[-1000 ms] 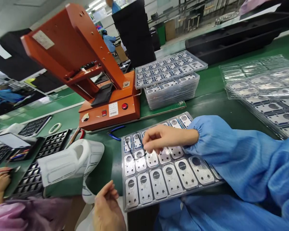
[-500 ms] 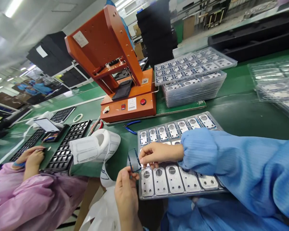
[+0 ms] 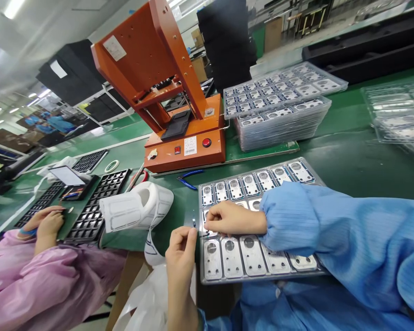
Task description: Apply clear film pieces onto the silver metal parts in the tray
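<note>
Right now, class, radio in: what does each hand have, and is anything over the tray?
Left hand pinching thin film. Right hand on metal plate in plastic tray. Blue sleeve over tray.

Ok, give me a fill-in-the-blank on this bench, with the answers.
The right hand touches metal plates lying in a clear plastic ____.
The orange machine has a round ____ button.
The pliers beside it have ____ handles.
The co-worker's gown is ____.

tray; red; blue; pink
</note>
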`<state>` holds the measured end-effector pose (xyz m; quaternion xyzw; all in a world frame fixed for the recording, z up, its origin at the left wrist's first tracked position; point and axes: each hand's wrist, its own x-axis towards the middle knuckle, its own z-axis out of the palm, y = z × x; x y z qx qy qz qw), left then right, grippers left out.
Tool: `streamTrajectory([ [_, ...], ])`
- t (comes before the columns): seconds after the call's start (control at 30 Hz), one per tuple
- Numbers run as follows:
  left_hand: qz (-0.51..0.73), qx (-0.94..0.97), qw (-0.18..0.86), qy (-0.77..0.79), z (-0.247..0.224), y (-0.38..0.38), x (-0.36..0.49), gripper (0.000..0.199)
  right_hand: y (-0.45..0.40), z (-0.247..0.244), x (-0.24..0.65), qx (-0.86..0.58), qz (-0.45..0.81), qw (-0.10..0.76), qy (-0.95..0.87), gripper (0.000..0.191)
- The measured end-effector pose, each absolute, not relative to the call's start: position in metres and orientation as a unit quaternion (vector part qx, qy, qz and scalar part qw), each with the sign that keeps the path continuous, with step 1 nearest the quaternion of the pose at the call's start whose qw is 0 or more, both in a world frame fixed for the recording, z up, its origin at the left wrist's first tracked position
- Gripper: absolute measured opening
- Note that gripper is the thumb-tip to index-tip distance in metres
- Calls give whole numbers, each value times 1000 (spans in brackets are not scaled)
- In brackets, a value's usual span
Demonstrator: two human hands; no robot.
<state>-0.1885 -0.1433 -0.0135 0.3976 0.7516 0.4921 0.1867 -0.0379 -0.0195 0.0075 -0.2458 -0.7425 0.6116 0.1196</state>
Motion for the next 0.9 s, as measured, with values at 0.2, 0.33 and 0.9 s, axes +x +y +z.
streamTrajectory([
  [0.2,437,475,173,744,-21,-136,-192,28,-23,2,-37,-265,543,149,-783,10],
  [0.33,410,513,142,741,-27,-138,-192,23,-22,0,-36,-254,540,133,-791,13],
  [0.9,433,508,116,735,-29,-138,-187,19,-22,2,-37,-264,530,130,-795,10],
])
